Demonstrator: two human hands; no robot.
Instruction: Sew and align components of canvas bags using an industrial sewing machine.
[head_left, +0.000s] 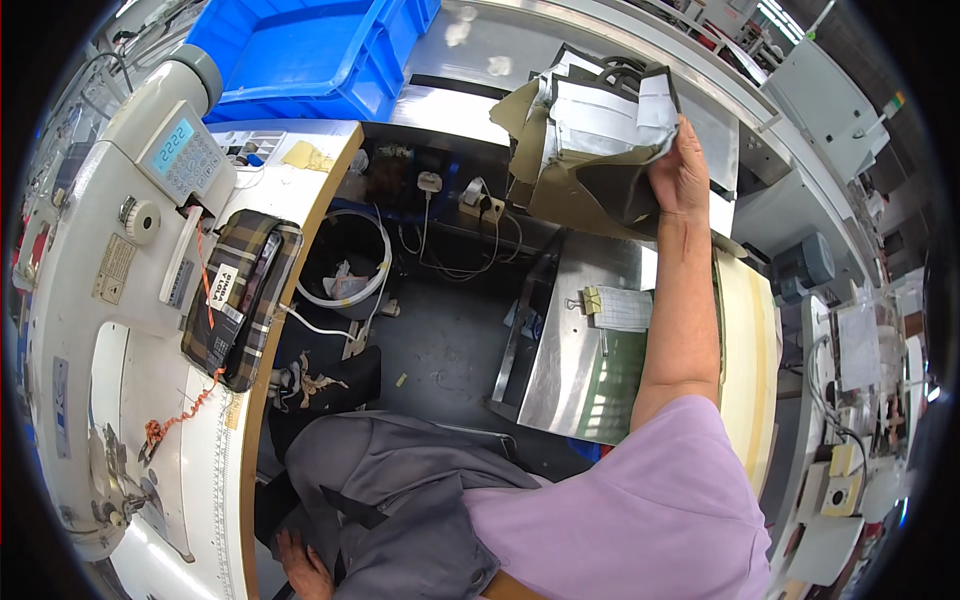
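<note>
My right hand (678,175) is raised at the upper right, fingers closed on the edge of a stack of olive fabric pieces (545,180) with white backing panels (600,115) and dark handle-like loops on top. The stack lies over the far metal surface. Low at the bottom edge, my left hand (305,560) rests against grey fabric (380,460) at my lap, its fingers slightly bent and apart, with nothing visible in it.
A white sewing machine (130,220) with a plaid pouch (215,330) stands on the left table (230,455). A blue crate (300,70) sits behind. Below are a bin (350,295) and cables. A metal shelf (550,330) holds a clipped paper pad (620,308) beside a cream board (750,350).
</note>
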